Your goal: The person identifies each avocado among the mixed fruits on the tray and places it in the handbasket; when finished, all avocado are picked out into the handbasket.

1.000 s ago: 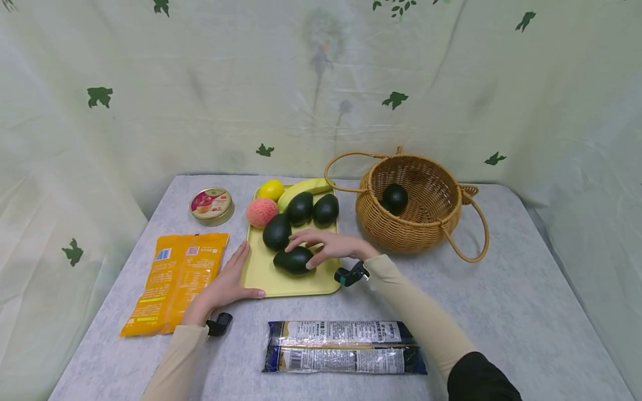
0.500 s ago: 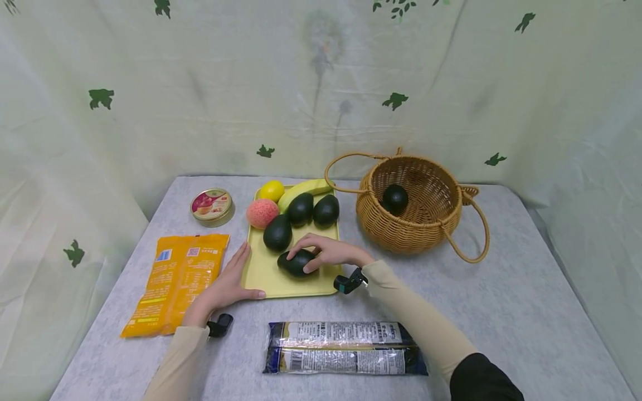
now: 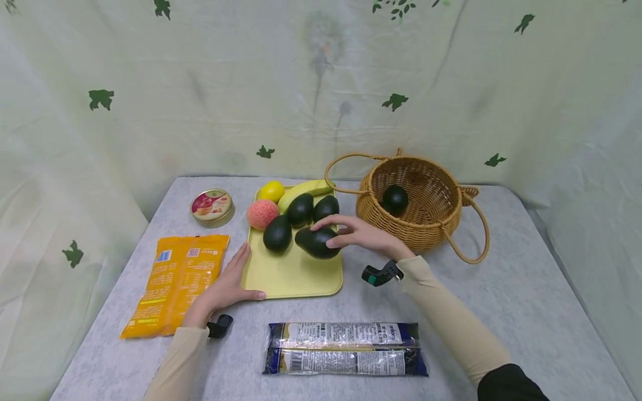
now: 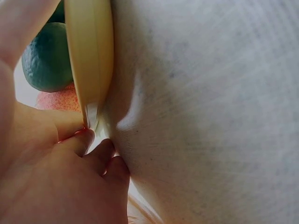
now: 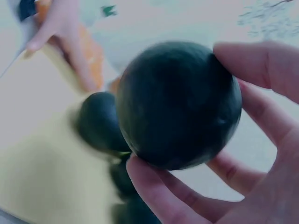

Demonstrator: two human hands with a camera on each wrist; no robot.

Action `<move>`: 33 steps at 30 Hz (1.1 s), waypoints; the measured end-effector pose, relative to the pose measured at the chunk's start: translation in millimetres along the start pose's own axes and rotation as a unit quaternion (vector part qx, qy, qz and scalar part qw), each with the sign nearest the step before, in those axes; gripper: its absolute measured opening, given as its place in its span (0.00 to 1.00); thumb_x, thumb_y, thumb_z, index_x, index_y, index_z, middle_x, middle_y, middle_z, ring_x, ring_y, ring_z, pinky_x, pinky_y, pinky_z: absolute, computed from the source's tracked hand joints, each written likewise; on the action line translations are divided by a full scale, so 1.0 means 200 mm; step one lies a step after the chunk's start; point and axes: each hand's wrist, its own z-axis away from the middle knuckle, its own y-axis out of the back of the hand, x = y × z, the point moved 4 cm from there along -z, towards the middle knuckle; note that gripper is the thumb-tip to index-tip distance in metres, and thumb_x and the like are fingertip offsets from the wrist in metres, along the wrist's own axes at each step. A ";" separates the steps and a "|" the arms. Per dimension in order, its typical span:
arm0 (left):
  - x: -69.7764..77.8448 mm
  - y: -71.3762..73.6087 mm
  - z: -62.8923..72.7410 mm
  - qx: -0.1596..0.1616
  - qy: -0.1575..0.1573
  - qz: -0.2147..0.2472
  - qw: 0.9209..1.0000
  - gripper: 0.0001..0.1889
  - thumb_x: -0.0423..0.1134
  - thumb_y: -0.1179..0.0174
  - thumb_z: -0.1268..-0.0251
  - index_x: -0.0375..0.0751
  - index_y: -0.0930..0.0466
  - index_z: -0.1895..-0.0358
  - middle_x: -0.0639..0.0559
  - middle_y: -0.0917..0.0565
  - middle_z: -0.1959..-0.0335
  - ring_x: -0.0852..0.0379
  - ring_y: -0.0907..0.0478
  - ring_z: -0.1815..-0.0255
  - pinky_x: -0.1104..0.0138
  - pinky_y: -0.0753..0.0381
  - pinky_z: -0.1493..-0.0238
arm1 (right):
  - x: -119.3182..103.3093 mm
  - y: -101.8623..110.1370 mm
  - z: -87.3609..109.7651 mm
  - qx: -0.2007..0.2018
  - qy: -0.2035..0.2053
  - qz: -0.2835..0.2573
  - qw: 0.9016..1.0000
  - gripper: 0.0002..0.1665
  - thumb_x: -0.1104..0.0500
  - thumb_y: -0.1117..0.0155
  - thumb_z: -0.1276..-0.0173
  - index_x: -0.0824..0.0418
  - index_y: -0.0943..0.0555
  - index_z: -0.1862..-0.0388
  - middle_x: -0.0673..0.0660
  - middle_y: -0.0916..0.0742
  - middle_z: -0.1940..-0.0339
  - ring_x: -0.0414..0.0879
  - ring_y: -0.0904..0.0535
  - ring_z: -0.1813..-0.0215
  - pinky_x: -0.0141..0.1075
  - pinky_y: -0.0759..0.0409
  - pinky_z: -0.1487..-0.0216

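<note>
My right hand (image 3: 363, 234) holds a dark green avocado (image 3: 317, 243) between thumb and fingers, raised over the right part of the yellow tray (image 3: 296, 281). In the right wrist view, fingertips grip the sides of this avocado (image 5: 180, 105). My left hand (image 3: 228, 287) lies along the tray's left edge with fingers extended and the thumb at its front edge. The left wrist view has its fingers right at the tray's rim (image 4: 91, 56). On the tray lie more avocados (image 3: 277, 234), a pinkish-red bumpy fruit (image 3: 262, 214), a lemon (image 3: 271, 191) and a banana (image 3: 306, 190).
A wicker basket (image 3: 401, 236) with its handles folded outward stands right of the tray and contains a dark avocado (image 3: 394, 199). Left of the tray are a round tin (image 3: 212, 208) and an orange packet (image 3: 175, 284). A long plastic-wrapped pack (image 3: 346, 349) lies in front.
My right hand has gripped the front avocado and lifted it off the tray, moving it up and right. The left hand stays at the tray's edge.
</note>
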 end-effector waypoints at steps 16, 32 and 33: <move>0.01 0.00 0.00 -0.002 0.003 0.001 1.000 0.65 0.54 0.26 0.55 0.27 0.64 0.26 0.35 0.64 0.24 0.36 0.63 0.26 0.43 0.57 0.31 | -0.24 0.42 0.39 0.174 0.014 -0.026 0.984 0.25 0.58 0.44 0.28 0.54 0.29 0.33 0.55 0.33 0.32 0.55 0.29 0.41 0.43 0.24 0.48; 0.02 0.01 0.01 -0.003 0.002 0.000 1.000 0.64 0.53 0.26 0.54 0.25 0.64 0.26 0.33 0.64 0.24 0.35 0.63 0.26 0.42 0.57 0.31 | -0.10 0.75 0.76 0.297 -0.010 -0.067 0.952 0.23 0.62 0.46 0.27 0.55 0.30 0.33 0.58 0.33 0.36 0.44 0.24 0.48 0.33 0.21 0.55; 0.02 0.01 0.01 -0.003 0.001 0.001 1.000 0.64 0.53 0.26 0.54 0.25 0.64 0.26 0.33 0.64 0.24 0.35 0.63 0.26 0.42 0.57 0.31 | -0.10 0.76 0.77 0.301 -0.014 -0.066 0.951 0.24 0.62 0.46 0.27 0.55 0.30 0.33 0.58 0.33 0.37 0.44 0.24 0.48 0.33 0.21 0.55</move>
